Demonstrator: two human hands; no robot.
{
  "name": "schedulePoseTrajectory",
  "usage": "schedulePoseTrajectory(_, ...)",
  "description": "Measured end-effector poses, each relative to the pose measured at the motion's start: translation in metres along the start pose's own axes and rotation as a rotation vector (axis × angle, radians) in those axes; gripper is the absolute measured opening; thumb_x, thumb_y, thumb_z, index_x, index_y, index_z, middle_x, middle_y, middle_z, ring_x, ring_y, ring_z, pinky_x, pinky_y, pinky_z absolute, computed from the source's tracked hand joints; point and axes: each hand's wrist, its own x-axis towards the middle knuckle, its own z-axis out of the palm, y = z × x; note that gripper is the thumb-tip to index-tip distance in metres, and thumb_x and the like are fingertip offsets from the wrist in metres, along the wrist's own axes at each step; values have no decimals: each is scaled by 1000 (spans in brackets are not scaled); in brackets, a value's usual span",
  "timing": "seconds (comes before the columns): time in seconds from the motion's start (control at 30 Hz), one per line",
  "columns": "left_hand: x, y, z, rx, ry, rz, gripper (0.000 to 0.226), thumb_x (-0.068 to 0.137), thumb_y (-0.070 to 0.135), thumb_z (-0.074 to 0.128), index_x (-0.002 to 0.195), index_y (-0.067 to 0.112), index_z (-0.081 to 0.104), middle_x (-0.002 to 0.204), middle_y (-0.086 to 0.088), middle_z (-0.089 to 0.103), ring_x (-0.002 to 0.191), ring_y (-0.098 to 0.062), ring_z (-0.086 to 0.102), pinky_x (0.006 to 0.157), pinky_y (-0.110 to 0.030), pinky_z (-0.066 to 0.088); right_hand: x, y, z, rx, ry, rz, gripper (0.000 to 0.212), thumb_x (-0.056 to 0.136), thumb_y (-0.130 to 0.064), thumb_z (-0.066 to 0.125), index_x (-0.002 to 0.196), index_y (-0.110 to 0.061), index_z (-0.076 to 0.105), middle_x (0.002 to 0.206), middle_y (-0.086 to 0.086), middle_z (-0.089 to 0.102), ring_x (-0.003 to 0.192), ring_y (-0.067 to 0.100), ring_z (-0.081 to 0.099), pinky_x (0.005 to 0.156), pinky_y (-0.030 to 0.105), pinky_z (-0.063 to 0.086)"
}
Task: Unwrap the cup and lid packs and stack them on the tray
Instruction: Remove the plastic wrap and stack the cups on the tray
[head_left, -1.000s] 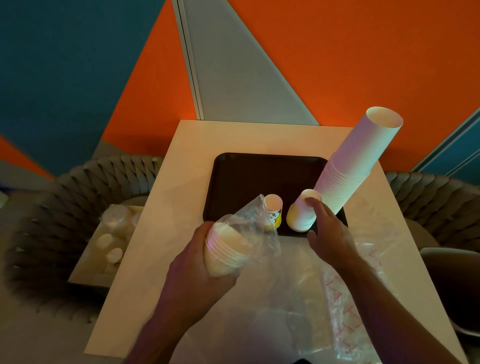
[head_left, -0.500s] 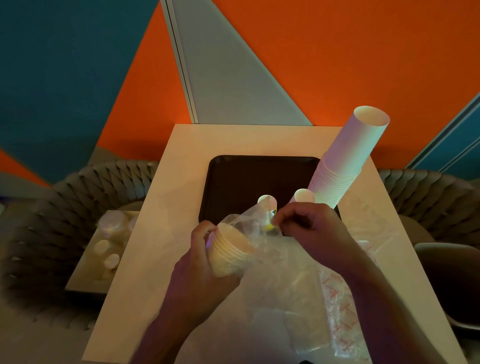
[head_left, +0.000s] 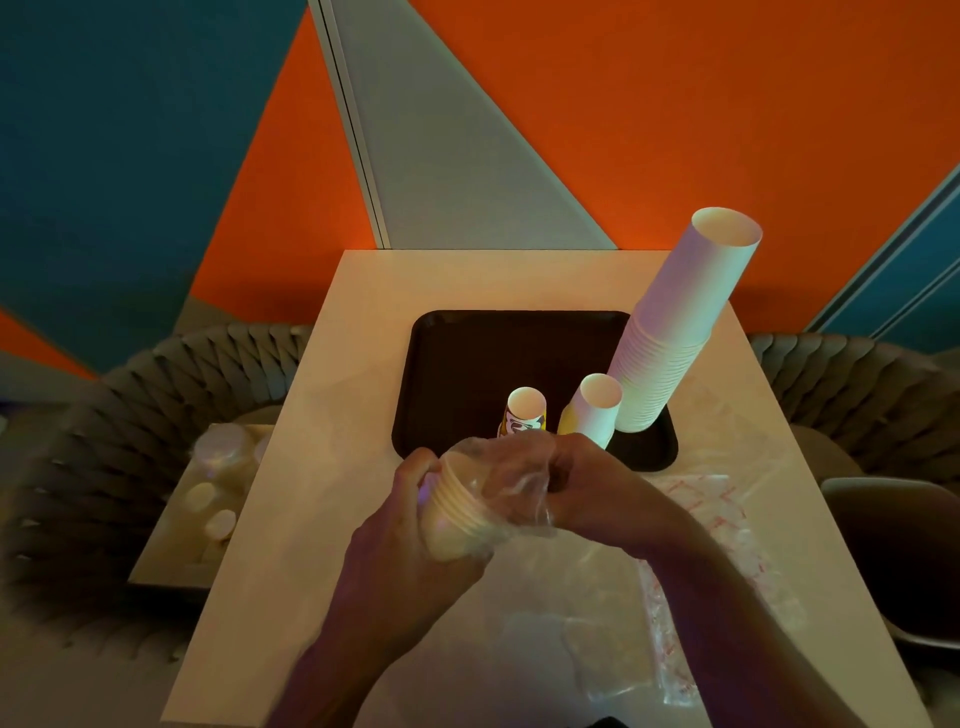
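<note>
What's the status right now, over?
Left hand grips wrapped cup stack. Right hand pinches its plastic wrap. Tray holds three stacks; nothing blocking.

Dim room, warm light fell on the pale tabletop (head_left: 363, 364), tray (head_left: 467, 353) looked almost black, arms were dark and shadowy, tall cup stack (head_left: 675, 332) had pink and green tints, edges bent and stretched, near edge soft and blurry

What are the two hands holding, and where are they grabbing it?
The left hand grips a short stack of pale paper cups round its side. The right hand pinches the clear plastic wrapper at the stack's open end.
</note>
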Motion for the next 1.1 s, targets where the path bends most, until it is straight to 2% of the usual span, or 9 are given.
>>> schedulePoseTrajectory(0.13, 1, 0, 3, -6, -22, 21, 87, 65, 50, 89, 114, 70, 20, 109, 30, 56, 95, -6, 65, 76, -30, 61, 0, -4, 4, -68, -47, -16, 21, 78, -19, 88, 94, -11, 76, 118, -10, 71, 123, -1, 59, 94, 19, 52)
schedulePoseTrajectory(0.3, 3, 8, 2, -41, -36, 36, 80, 57, 85, 69, 118, 75, 18, 117, 40, 49, 100, 6, 59, 72, -24, 60, -1, -3, 10, -65, -20, -79, 20, 77, -14, 88, 76, -12, 68, 97, -10, 71, 100, 12, 68, 85, 21, 53)
schedulePoseTrajectory(0.37, 3, 11, 2, -39, -42, 48, 79, 60, 82, 71, 118, 73, 19, 115, 38, 50, 97, 5, 61, 70, -25, 60, -1, -3, 9, -41, -17, -89, 24, 77, -14, 88, 72, -19, 65, 93, -9, 70, 99, 14, 69, 84, 23, 53)
schedulePoseTrajectory(0.47, 3, 13, 2, -22, -29, 39, 80, 59, 66, 75, 117, 68, 20, 112, 36, 51, 89, 1, 63, 66, -30, 60, -4, -5, 3, 110, 51, -65, 25, 75, -17, 87, 72, -13, 63, 86, -4, 67, 88, 11, 67, 76, 25, 53)
schedulePoseTrajectory(0.53, 2, 12, 1, -15, -5, 24, 80, 58, 63, 76, 116, 65, 22, 107, 32, 53, 86, -1, 64, 65, -32, 60, -5, -6, -6, 246, 119, -24, 30, 71, -26, 86, 86, -9, 67, 88, -1, 67, 87, 12, 66, 74, 26, 53)
schedulePoseTrajectory(0.6, 2, 8, 0, -8, 19, 7, 83, 59, 59, 83, 116, 61, 23, 104, 28, 56, 88, -3, 65, 67, -31, 61, -6, -4, -16, 272, 165, 13, 41, 65, -32, 85, 99, -19, 66, 98, 0, 67, 92, 16, 66, 75, 30, 54)
schedulePoseTrajectory(0.7, 4, 5, -1, -15, 41, -18, 88, 61, 47, 90, 122, 53, 27, 109, 30, 53, 95, -1, 62, 70, -19, 57, -9, 0, -24, 302, 155, 58, 69, 58, -27, 86, 119, -28, 55, 111, 2, 62, 94, 18, 66, 76, 32, 56)
schedulePoseTrajectory(0.9, 8, 8, -8, -69, 63, -49, 70, 62, 49, 88, 113, 60, 41, 110, 43, 52, 102, 17, 53, 65, -7, 48, -14, 0, -25, -23, 135, 142, 66, 58, -36, 87, 116, -48, 59, 111, -19, 59, 106, 14, 64, 84, 39, 62)
schedulePoseTrajectory(1.1, 8, 17, -8, -48, 15, -26, 77, 65, 51, 86, 113, 74, 30, 110, 49, 47, 102, 21, 50, 64, -6, 48, -9, -12, -20, -249, 121, 131, 56, 70, -30, 90, 109, -50, 54, 105, -22, 59, 95, -5, 60, 77, 24, 59)
